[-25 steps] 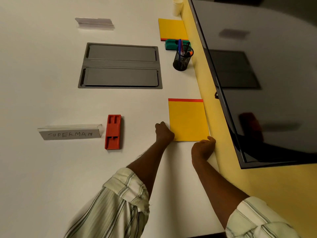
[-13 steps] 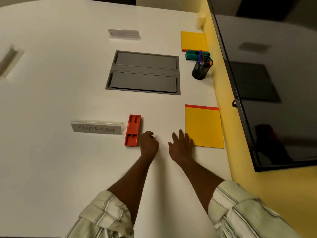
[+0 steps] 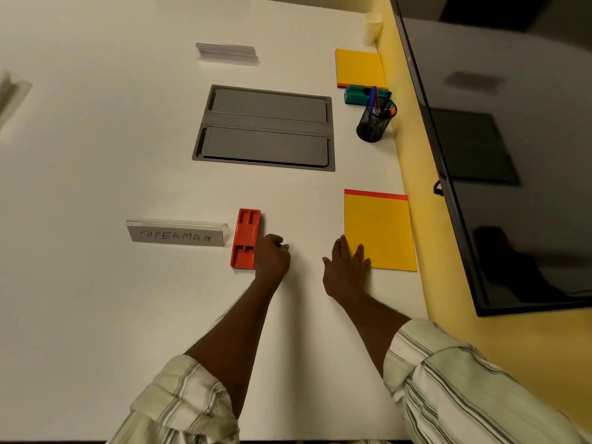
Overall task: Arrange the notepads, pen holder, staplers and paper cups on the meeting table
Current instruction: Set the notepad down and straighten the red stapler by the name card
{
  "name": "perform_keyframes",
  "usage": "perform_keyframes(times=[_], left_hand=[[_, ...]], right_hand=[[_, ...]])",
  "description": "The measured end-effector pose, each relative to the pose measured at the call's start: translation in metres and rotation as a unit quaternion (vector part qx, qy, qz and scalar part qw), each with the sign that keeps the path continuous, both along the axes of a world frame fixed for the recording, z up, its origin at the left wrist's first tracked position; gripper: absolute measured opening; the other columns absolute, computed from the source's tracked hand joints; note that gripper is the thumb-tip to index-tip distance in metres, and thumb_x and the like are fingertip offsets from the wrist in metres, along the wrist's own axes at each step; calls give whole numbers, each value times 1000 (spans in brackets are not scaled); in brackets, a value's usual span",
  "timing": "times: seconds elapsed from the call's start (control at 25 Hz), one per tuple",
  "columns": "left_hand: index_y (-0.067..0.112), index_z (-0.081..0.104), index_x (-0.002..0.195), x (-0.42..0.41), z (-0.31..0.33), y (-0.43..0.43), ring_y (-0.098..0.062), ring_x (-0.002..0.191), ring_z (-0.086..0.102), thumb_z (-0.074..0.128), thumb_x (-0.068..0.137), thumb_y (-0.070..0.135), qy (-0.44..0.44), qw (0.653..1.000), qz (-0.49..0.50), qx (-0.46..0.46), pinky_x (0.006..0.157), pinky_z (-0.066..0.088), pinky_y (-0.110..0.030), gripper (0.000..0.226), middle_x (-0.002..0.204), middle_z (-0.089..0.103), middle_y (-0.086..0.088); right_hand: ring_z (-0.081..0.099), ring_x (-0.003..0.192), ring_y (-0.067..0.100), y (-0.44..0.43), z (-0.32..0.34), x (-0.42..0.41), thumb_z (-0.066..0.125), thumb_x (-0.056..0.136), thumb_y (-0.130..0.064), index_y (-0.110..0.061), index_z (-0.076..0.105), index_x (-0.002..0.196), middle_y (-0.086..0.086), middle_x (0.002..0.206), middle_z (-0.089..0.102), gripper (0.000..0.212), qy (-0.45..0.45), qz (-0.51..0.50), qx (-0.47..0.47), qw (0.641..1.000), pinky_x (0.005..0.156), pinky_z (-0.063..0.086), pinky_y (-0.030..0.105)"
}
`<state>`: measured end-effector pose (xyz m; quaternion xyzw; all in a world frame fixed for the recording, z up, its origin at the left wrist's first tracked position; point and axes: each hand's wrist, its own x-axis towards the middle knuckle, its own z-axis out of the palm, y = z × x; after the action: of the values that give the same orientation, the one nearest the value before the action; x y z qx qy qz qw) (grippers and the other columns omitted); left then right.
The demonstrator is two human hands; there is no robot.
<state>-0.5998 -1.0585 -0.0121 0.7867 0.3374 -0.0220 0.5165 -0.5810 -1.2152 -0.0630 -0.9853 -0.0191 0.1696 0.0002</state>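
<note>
Left hand [image 3: 272,256] reached red stapler [image 3: 245,238]; right hand [image 3: 346,267] flat

name plate [image 3: 176,233] | "SUPERMAN" (handwritten capitals) | no other text legible

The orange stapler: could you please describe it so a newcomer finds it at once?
Start at the grey hatch sunk in the white table. Nearer the person, the flat orange plastic stapler lies between the "SUPERMAN" name card and the left hand; the other stapler is green.
</note>
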Motion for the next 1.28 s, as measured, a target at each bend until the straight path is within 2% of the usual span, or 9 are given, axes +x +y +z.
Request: perform_keyframes(times=[0.36, 0.56, 0.64, 0.72, 0.8, 0.88, 1.08, 1.16, 1.28], left_hand=[[-2, 62, 111, -1, -2, -2, -28, 101, 61, 59, 88, 5, 6, 1000, -23, -18, 83, 47, -30, 24, 110, 64, -18], [-2, 64, 106, 0, 2, 0, -26, 100, 62, 56, 90, 7, 6, 999, -3, -50, 82, 48, -30, 20, 108, 66, -16], [-3, 65, 103, -2, 6, 3, -28, 100, 63, 50, 93, 8, 1, 998, 18, -63, 84, 48, -34, 21, 106, 68, -17], [-3, 64, 104, -4, 10, 7, -31, 102, 62, 45, 94, 5, -15, 998, 38, -38, 87, 47, -37, 23, 106, 67, -18], [-2, 64, 102, -7, 13, 16, -34, 99, 60, 42, 94, 4, -19, 996, 74, 45, 83, 44, -37, 25, 103, 66, -20], [-2, 64, 101, -14, 11, 28, -36, 99, 57, 41, 95, 8, -7, 985, 126, 118, 82, 40, -37, 26, 102, 64, -22], [-2, 63, 107, -34, 2, 57, -37, 105, 49, 39, 95, 9, 18, 963, 231, 138, 92, 31, -36, 29, 109, 58, -24], [-3, 62, 108, -39, -3, 67, -38, 106, 50, 38, 94, 6, 36, 960, 242, 136, 93, 30, -37, 29, 111, 58, -26], [-5, 62, 108, -41, -6, 71, -39, 106, 52, 37, 94, 5, 29, 965, 228, 129, 94, 31, -38, 30, 110, 60, -27]], right_hand=[[-1, 146, 40, -8, -5, 11, 34, 103, -31, -18, 14, 151, -6, 161, 0, 54, 26, -18, -15, 999, 109, 18, 69], [5, 146, 41, 5, 0, 11, 35, 103, -29, -16, 19, 149, -2, 161, 11, 51, 7, -32, 3, 999, 110, 12, 68], [10, 146, 35, 17, 2, 6, 35, 102, -29, -14, 23, 149, 3, 159, 19, 50, -31, -5, 34, 999, 113, 9, 61], [20, 145, 29, 35, 4, -2, 39, 101, -29, -8, 29, 146, 10, 154, 30, 51, -63, 36, 106, 992, 117, 12, 51], [35, 136, 29, 57, 12, -8, 46, 99, -30, -3, 36, 142, 16, 145, 41, 52, -54, 10, 232, 971, 115, 23, 41], [43, 129, 31, 79, 21, -15, 51, 96, -31, -1, 39, 139, 17, 138, 46, 54, -32, -40, 327, 944, 108, 33, 37], [48, 124, 31, 129, 37, -19, 55, 93, -37, -3, 37, 138, 15, 135, 49, 60, 49, -48, 369, 927, 100, 42, 39], [51, 119, 33, 150, 42, -12, 60, 89, -37, -1, 40, 133, 17, 131, 51, 60, 62, -86, 380, 919, 97, 45, 41], [50, 120, 34, 175, 48, -1, 67, 83, -42, -3, 38, 134, 17, 131, 50, 70, 84, -144, 375, 912, 101, 42, 42]])
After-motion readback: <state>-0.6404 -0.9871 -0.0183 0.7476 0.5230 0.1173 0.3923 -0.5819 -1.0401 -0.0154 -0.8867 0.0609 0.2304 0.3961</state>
